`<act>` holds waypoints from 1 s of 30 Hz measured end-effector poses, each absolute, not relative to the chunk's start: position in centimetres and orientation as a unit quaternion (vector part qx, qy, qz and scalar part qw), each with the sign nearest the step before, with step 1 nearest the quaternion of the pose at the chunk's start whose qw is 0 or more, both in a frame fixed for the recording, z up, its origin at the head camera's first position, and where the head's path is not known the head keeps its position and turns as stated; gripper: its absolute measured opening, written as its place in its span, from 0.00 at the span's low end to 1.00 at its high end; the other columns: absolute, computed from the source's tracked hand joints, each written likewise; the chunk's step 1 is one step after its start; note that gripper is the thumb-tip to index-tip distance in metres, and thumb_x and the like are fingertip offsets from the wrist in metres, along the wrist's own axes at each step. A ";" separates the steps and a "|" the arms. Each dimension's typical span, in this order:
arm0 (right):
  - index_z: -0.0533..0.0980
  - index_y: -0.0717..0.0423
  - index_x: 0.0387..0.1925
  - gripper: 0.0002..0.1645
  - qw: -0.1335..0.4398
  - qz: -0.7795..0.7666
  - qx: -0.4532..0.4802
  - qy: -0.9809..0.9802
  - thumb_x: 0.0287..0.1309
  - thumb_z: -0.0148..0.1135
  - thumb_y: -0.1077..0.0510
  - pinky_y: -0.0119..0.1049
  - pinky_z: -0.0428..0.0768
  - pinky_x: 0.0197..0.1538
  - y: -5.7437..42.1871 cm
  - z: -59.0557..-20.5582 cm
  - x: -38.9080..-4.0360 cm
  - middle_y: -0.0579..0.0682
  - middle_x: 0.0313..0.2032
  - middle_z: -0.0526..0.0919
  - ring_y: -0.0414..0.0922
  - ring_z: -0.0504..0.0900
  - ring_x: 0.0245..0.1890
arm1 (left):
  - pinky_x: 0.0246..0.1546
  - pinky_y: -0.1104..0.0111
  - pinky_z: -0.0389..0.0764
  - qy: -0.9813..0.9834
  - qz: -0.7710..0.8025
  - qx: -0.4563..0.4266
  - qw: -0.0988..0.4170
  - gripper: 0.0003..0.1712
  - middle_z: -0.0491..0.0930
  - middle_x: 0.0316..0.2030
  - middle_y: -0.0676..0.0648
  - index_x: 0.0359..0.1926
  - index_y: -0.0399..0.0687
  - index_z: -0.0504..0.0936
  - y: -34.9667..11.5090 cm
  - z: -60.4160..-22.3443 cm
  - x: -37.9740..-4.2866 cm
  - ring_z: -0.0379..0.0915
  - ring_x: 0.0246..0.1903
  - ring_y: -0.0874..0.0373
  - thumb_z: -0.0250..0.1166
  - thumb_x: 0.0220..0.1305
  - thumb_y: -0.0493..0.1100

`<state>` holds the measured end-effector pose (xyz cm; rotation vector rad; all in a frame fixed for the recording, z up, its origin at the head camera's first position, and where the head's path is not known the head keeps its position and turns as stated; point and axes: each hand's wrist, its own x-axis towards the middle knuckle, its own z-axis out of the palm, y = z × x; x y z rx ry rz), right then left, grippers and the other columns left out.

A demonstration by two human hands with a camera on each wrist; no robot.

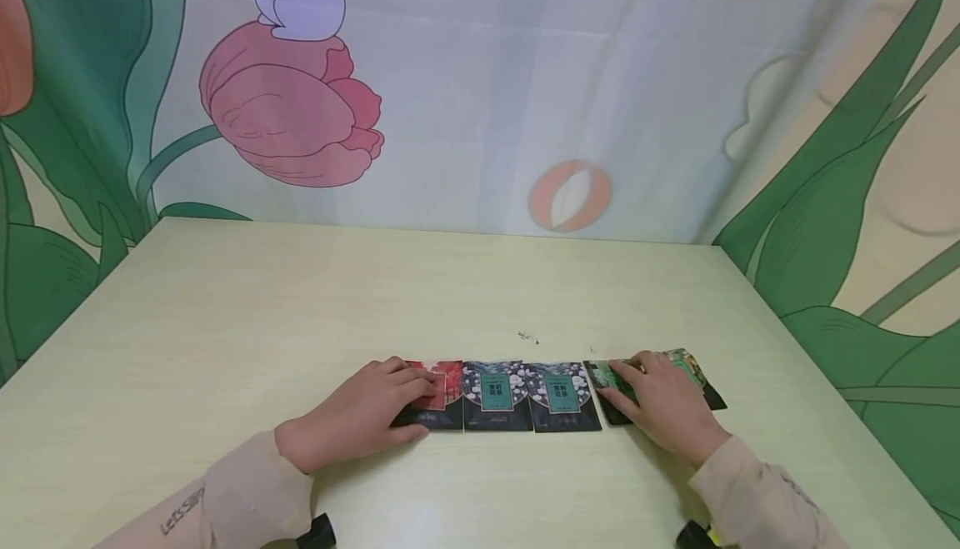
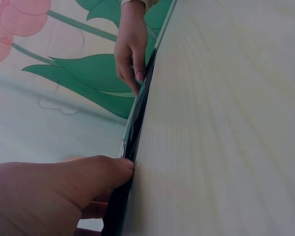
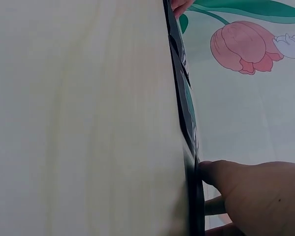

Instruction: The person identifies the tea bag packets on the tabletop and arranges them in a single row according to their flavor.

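Flat sachets lie side by side in a row on the table. My left hand [image 1: 363, 411] rests over the red sachet [image 1: 448, 401] at the left end, its fingers on the print and its thumb by the lower edge. Two dark blue floral sachets with teal labels, a left one [image 1: 496, 395] and a right one [image 1: 561, 395], lie in the middle. At the right end my right hand [image 1: 663, 403] rests on a green sachet [image 1: 602, 376], covering much of it. Another green-printed sachet [image 1: 686, 361], tilted, shows past its fingers. In the right wrist view the thumb [image 3: 211, 172] touches the sachet edge.
The pale wooden table [image 1: 300, 299] extends behind and in front of the row. Small dark marks [image 1: 528, 337] show on it behind the sachets. A printed curtain [image 1: 465, 116] with flowers and leaves hangs along the back and sides.
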<state>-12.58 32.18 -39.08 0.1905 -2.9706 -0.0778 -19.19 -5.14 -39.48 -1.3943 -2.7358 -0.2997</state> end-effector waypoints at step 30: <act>0.77 0.56 0.55 0.31 0.086 0.008 0.056 -0.995 0.59 0.60 0.39 0.53 0.76 0.52 32.2 -39.2 -12.5 0.57 0.44 0.79 0.54 0.76 0.46 | 0.56 0.54 0.74 -0.888 -0.105 -0.447 0.023 0.25 0.81 0.54 0.49 0.53 0.50 0.81 -4.9 -39.4 -19.2 0.73 0.55 0.50 0.67 0.58 0.55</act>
